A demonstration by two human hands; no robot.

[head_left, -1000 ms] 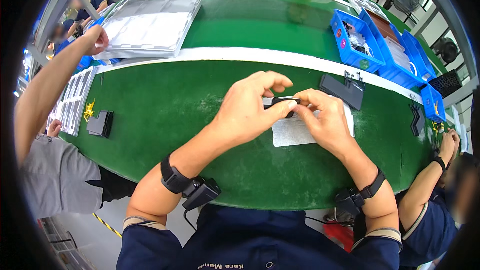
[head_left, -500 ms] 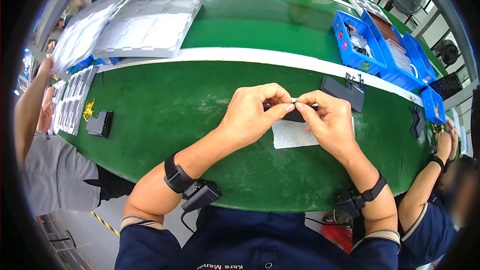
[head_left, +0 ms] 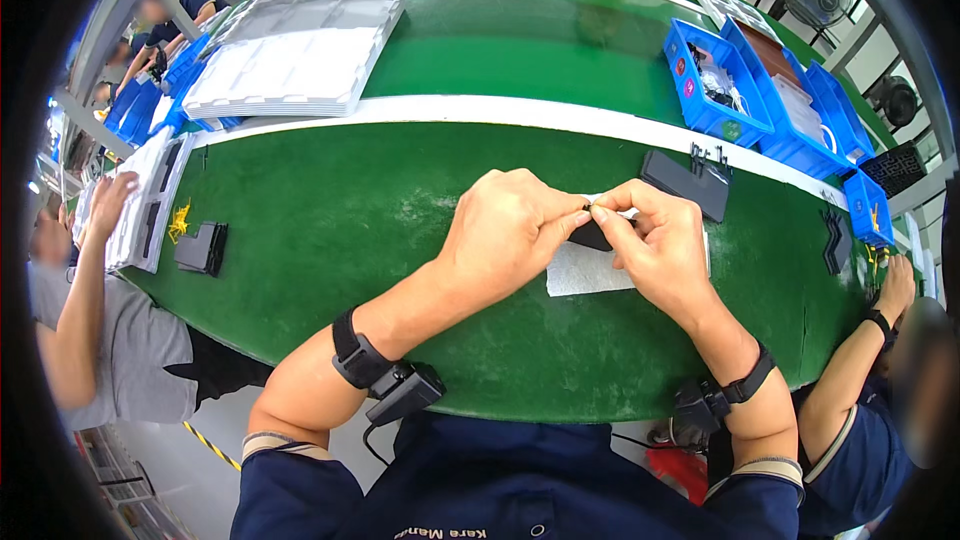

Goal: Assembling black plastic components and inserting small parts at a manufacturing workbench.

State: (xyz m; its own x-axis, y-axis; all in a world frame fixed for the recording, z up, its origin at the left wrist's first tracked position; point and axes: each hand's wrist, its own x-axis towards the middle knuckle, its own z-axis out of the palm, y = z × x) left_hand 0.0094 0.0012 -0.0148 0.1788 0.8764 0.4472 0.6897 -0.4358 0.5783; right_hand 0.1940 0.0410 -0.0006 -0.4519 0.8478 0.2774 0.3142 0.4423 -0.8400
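Note:
My left hand (head_left: 508,223) and my right hand (head_left: 662,245) meet fingertip to fingertip at the middle right of the table. Thumb and forefinger of each are pinched together on a tiny black piece (head_left: 588,208), too small to name more exactly. Just below the fingertips a black flat part (head_left: 592,236) shows, mostly hidden by my hands. Under it lies a whitish sheet (head_left: 582,278) on the green tabletop. Beyond my right hand rest black flat panels (head_left: 683,186), with small black pronged pieces (head_left: 712,162) at their far edge.
Blue bins (head_left: 715,90) stand at the far right, with black angled strips (head_left: 835,242) nearer. At the left are stacked white trays (head_left: 290,55), a black block (head_left: 203,248) and yellow bits (head_left: 179,222). Co-workers' arms reach in at left (head_left: 95,250) and right (head_left: 865,340).
My left hand has turned slightly, its fingers curling in, while the pinch stays in place. At left, a co-worker's raised white tray has come down. The right co-worker's hand has shifted a little.

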